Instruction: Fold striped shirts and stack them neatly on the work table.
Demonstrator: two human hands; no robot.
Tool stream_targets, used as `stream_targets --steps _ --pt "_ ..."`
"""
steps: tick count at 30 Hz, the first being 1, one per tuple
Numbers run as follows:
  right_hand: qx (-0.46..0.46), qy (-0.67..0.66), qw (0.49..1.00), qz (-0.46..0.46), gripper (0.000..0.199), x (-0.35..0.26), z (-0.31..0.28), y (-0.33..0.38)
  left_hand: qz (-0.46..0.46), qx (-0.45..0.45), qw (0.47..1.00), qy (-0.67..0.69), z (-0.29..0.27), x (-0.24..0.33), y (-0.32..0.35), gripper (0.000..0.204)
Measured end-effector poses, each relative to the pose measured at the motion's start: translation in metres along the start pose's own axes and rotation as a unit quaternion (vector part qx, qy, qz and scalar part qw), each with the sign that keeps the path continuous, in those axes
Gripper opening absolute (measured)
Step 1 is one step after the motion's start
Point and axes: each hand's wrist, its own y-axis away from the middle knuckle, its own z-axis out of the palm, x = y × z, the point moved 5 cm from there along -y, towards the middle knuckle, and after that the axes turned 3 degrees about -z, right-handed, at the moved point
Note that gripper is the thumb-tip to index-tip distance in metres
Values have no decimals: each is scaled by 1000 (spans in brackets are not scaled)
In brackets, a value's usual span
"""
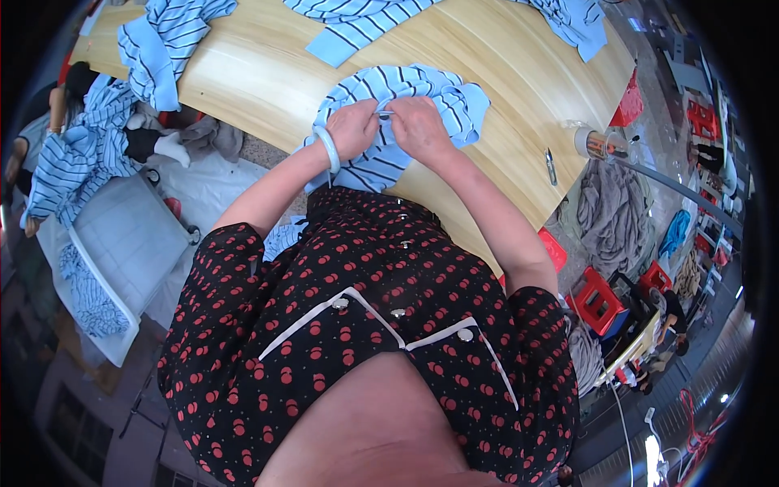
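Note:
A light blue knitted garment with dark and white stripes lies bunched at the near edge of the wooden table, partly hanging over it toward me. My left hand, with a pale bangle at the wrist, pinches part of the garment. Close beside it, my right hand grips the same cloth with curled fingers. A short narrow edge of fabric stretches between the two hands; its details are too small to make out. The rest of the garment spreads beyond and to the right of my hands.
More striped pieces lie along the table's far side. A small metal tool like thread snips and a clear container are at the right. Leftward, a person handles striped cloth by a white bin. Red stools stand right.

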Motion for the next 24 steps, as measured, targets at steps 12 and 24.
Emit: stream_targets --steps 12,24 --pt "-148 19 986 -70 12 8 -13 0 2 -221 970 98 -14 -27 -2 22" --pt "-183 8 982 -36 9 16 -7 7 -11 -309 947 81 35 -23 -54 30"
